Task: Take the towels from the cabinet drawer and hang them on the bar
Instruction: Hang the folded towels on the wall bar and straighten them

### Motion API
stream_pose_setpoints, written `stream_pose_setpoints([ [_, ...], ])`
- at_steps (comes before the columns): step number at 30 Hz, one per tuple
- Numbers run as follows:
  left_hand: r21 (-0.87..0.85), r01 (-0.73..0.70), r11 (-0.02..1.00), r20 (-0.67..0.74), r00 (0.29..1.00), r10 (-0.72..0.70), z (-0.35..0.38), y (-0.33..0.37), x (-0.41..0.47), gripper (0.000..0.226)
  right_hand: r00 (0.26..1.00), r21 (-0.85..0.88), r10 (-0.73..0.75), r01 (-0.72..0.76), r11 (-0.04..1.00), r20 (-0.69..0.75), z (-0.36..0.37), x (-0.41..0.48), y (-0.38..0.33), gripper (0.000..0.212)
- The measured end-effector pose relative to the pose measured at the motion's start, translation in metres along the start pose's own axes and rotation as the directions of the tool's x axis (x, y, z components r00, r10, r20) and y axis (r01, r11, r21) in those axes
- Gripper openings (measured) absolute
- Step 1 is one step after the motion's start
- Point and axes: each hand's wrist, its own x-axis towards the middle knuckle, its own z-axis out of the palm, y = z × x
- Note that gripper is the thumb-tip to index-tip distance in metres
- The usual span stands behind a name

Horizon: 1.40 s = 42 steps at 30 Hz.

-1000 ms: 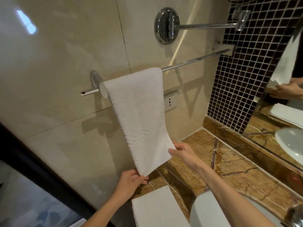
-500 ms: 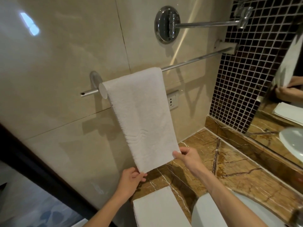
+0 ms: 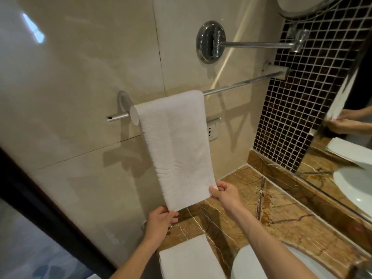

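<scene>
Towel [image 3: 177, 148] hangs on bar [image 3: 241, 84]; left hand [image 3: 160, 220], right hand [image 3: 226, 195] apparently pinch its lower corners.

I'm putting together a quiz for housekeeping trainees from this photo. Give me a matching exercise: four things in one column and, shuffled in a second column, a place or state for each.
Column 1
1. hanging towel
2. folded towel
3. wall socket
4. left hand

Column 2
A. lies on the marble counter
B. set in the wall, at the draped cloth's right edge
C. draped over the towel bar
D. pinches a lower corner of the cloth

Pairs: 1-C, 2-A, 3-B, 4-D
</scene>
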Motion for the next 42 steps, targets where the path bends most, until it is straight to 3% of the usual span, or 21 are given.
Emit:
stream_pose_setpoints([
  [4, -0.004, -0.015, 1.0, 0.022, 1.0, 0.015, 0.0, 0.001, 0.0, 0.008, 1.0, -0.133, -0.017, 0.017, 0.991, -0.003, 0.002, 0.001, -0.012, 0.025],
  [7, 0.002, -0.033, 0.999, 0.018, 0.999, 0.033, 0.0, 0.004, 0.0, 0.007, 0.994, -0.344, -0.066, 0.091, 0.935, 0.085, 0.002, -0.007, -0.035, 0.032],
  [9, 0.028, -0.053, 0.998, 0.021, 0.998, 0.053, 0.0, 0.004, 0.002, 0.006, 0.977, -0.389, -0.186, 0.211, 0.897, 0.102, 0.006, -0.019, -0.064, 0.034],
  [12, 0.077, -0.088, 0.993, 0.013, 0.996, 0.088, 0.001, 0.003, 0.004, 0.01, 0.854, -0.306, -0.508, 0.457, 0.835, -0.111, 0.024, -0.048, -0.125, 0.024],
  [14, 0.077, -0.119, 0.99, 0.014, 0.993, 0.118, 0.002, 0.002, 0.005, 0.007, 0.709, -0.322, -0.692, 0.629, 0.708, -0.136, 0.039, -0.07, -0.168, 0.02],
  [17, 0.084, -0.14, 0.987, 0.004, 0.99, 0.14, 0.004, 0.002, 0.004, 0.008, 0.544, -0.471, -0.834, 0.763, 0.444, 0.095, 0.06, -0.084, -0.22, 0.026],
  [21, 0.102, -0.153, 0.983, -0.005, 0.988, 0.155, 0.003, -0.004, 0.012, 0.012, 0.475, -0.651, -0.725, 0.758, 0.048, 0.499, 0.093, -0.071, -0.255, 0.037],
  [23, 0.111, -0.146, 0.983, -0.018, 0.989, 0.149, 0.003, -0.007, 0.016, 0.014, 0.519, -0.683, -0.61, 0.729, -0.05, 0.598, 0.106, -0.058, -0.255, 0.039],
  [25, 0.116, -0.15, 0.982, -0.025, 0.988, 0.154, 0.002, -0.01, 0.02, 0.015, 0.54, -0.706, -0.589, 0.704, -0.077, 0.602, 0.112, -0.048, -0.252, 0.04],
  [39, 0.165, -0.187, 0.969, 0.018, 0.982, 0.186, 0.019, -0.001, 0.043, 0.018, 0.429, -0.674, -0.657, 0.72, -0.166, 0.62, 0.093, -0.018, -0.255, 0.036],
  [42, 0.176, -0.194, 0.965, 0.043, 0.981, 0.189, 0.027, 0.0, 0.05, 0.01, 0.418, -0.665, -0.658, 0.727, -0.171, 0.626, 0.084, -0.009, -0.257, 0.046],
])
